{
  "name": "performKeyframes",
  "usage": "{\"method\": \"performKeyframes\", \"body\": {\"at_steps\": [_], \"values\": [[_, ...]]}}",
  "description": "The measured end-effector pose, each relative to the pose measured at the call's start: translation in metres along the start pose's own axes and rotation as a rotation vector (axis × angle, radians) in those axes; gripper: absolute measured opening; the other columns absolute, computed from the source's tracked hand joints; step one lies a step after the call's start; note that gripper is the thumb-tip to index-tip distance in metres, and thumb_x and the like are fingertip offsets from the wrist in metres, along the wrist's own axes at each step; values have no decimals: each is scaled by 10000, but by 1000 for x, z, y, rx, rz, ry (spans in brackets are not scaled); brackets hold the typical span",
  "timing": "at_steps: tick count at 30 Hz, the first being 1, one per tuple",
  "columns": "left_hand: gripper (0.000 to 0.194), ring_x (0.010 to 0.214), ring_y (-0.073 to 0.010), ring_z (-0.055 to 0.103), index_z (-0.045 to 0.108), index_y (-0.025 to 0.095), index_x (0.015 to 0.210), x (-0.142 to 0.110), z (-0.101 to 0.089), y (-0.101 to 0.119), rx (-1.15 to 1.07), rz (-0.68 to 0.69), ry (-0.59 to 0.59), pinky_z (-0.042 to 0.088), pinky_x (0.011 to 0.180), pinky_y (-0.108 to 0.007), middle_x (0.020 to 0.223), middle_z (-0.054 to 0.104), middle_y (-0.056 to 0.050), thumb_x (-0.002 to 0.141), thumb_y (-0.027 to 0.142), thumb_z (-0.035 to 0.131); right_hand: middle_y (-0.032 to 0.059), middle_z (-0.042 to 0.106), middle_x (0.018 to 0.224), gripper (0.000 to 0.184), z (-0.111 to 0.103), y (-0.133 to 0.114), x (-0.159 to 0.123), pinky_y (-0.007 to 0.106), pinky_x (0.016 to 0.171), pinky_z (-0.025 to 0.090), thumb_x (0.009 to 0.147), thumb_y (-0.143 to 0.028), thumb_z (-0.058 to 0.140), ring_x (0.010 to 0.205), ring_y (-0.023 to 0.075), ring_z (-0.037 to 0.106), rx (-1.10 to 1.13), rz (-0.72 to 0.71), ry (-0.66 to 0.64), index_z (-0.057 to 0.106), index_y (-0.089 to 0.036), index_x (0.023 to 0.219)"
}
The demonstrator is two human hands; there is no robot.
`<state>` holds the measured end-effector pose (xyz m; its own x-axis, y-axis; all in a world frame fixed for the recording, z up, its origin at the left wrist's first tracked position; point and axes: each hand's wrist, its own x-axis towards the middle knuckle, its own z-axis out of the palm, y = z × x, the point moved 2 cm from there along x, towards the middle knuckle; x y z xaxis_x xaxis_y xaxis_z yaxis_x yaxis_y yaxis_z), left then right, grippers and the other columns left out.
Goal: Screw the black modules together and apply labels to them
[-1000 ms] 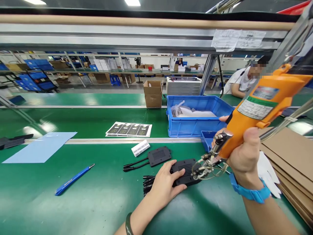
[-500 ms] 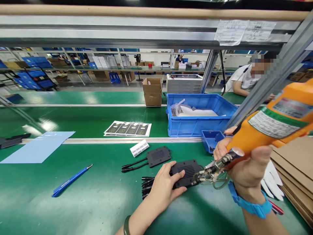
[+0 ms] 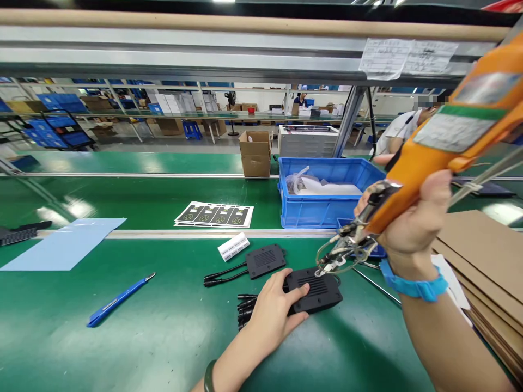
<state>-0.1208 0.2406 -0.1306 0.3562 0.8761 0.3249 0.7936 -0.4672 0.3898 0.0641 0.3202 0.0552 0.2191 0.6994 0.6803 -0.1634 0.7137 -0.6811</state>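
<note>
My left hand (image 3: 278, 307) grips the near black ribbed plastic case (image 3: 318, 291), thumb along its near edge and fingers over its top. Black cables with connectors (image 3: 245, 310) stick out to its left, partly under that hand. My right hand (image 3: 412, 218) is wrapped round an orange electric screwdriver (image 3: 433, 147), held tilted with its metal nose down. The nose (image 3: 337, 256) is at the far edge of the case; whether it touches a screw is hidden. A second black case (image 3: 266, 260) with two cables lies just beyond.
A white ribbed piece (image 3: 233, 247), printed label sheets (image 3: 214, 214) and blue tweezers (image 3: 120, 299) lie on the green bench. A blue bin (image 3: 322, 209) stands behind. Cardboard sheets (image 3: 482, 245) are stacked at right. A metal post (image 3: 353, 117) rises beyond the bin; a co-worker (image 3: 402, 130) sits beyond.
My right hand has swung the screwdriver more upright, its nose moving from the case's right near corner to its far edge. My left hand keeps the same hold.
</note>
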Motion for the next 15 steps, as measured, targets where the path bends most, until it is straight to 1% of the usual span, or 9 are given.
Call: {"method": "performKeyframes", "body": {"at_steps": [3,6,9,11,13,15], "values": [[570,1277,-382,503,636,281,1264,0,-1,1,-17,-6,-17,498,998,-539,1412,452,-196,729,306,831,-24,506,510,602,-2,24,-8,268,314,383,854,-673,429,360,149,479,32,43,-71,667,-181,1104],[569,1279,-382,497,634,285,1265,0,-2,1,-35,-7,-25,498,997,-541,1416,452,-192,732,314,829,-32,493,532,571,-6,38,-12,276,332,414,859,-657,436,367,146,482,51,69,-83,667,-192,1098],[573,1279,-384,494,629,287,1271,-1,-1,1,-44,-14,-28,498,994,-544,1418,446,-192,734,300,828,-28,503,572,553,-8,43,-16,274,337,424,854,-681,438,377,141,485,53,90,-95,661,-210,1038],[573,1277,-381,495,625,291,1273,-1,-1,0,-45,-17,-28,501,991,-543,1420,443,-187,737,295,826,-23,513,587,542,-8,44,-18,270,335,421,859,-689,428,380,141,488,42,104,-81,653,-216,999],[564,1276,-374,496,625,296,1268,-2,0,0,-50,-12,-22,501,991,-538,1422,440,-178,740,304,823,-24,508,572,537,-8,45,-21,266,318,403,856,-700,426,368,144,481,29,109,-55,645,-223,967],[558,1273,-367,498,626,299,1263,-2,0,0,-55,-6,-16,501,994,-533,1422,439,-173,741,314,822,-26,500,541,537,-7,46,-23,267,280,361,840,-715,433,338,154,460,37,109,-53,636,-230,947]]}}
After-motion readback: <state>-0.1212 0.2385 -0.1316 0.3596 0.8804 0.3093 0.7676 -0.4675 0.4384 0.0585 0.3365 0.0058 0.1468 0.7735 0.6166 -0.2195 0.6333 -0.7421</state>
